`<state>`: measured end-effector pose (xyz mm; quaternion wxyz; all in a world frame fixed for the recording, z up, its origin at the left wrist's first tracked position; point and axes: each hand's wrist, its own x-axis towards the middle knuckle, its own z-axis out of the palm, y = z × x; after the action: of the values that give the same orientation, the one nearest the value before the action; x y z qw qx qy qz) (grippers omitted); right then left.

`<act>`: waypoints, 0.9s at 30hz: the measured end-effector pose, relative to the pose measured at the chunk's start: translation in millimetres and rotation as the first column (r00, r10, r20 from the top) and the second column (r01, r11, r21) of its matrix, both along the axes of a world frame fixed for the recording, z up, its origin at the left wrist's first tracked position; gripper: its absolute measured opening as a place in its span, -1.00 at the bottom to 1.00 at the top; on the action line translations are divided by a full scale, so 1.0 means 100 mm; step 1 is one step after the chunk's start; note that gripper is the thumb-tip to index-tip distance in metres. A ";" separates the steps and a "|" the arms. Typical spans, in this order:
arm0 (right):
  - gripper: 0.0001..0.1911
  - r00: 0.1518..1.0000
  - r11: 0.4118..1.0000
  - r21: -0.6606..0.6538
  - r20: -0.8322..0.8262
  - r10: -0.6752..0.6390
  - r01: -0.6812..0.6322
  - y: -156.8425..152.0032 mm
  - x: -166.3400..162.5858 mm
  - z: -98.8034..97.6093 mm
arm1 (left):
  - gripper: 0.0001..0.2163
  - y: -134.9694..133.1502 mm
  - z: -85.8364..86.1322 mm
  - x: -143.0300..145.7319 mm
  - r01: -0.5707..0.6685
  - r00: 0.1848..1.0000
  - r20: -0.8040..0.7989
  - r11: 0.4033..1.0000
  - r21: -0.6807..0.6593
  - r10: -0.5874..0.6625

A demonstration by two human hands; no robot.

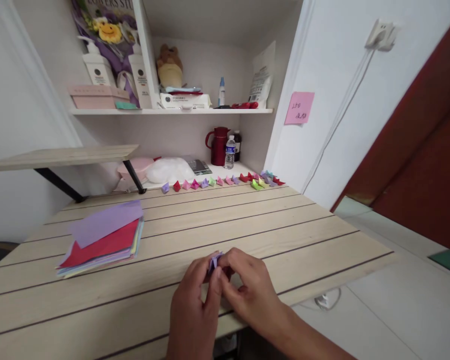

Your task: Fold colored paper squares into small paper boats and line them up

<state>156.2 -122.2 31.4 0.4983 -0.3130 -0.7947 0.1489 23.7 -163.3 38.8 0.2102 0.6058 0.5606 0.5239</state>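
Both my hands meet over the near edge of the wooden desk (pixel 217 225). My left hand (pixel 195 305) and my right hand (pixel 247 287) pinch a small folded piece of purple paper (pixel 214 261) between their fingertips. Most of the paper is hidden by my fingers. To the left lies a stack of coloured paper sheets (pixel 103 237), purple and red on top. Along the far edge of the desk stands a row of small folded paper shapes (pixel 225 181) in several colours.
A raised wooden shelf (pixel 60 156) on black brackets sits at the far left. Behind the desk are a red jug (pixel 219 145), a water bottle (pixel 229 152) and a pink bowl (pixel 138 167). A pink sticky note (pixel 299 107) hangs on the right wall.
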 end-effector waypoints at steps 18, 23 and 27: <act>-0.82 0.931 0.937 0.349 0.339 -0.135 0.008 0.09 0.27 -0.10 | -0.81 0.05 -0.15 0.06 -0.203 0.920 -0.342 0.979 0.008 0.194; -0.87 0.956 0.947 0.278 0.193 -0.219 0.161 0.01 0.26 -0.16 | -0.95 -0.05 -0.29 0.19 -0.383 0.872 -0.308 0.922 0.051 0.379; -0.73 0.944 0.925 0.213 0.029 -0.329 0.315 -0.11 0.22 -0.24 | -0.96 -0.07 -0.33 0.28 -0.386 0.923 -0.031 0.918 -0.091 0.385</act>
<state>177.8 -133.3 7.4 0.5200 -0.3907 -0.7591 -0.0279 52.1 -170.0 5.6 0.1280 0.4763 0.6944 0.5240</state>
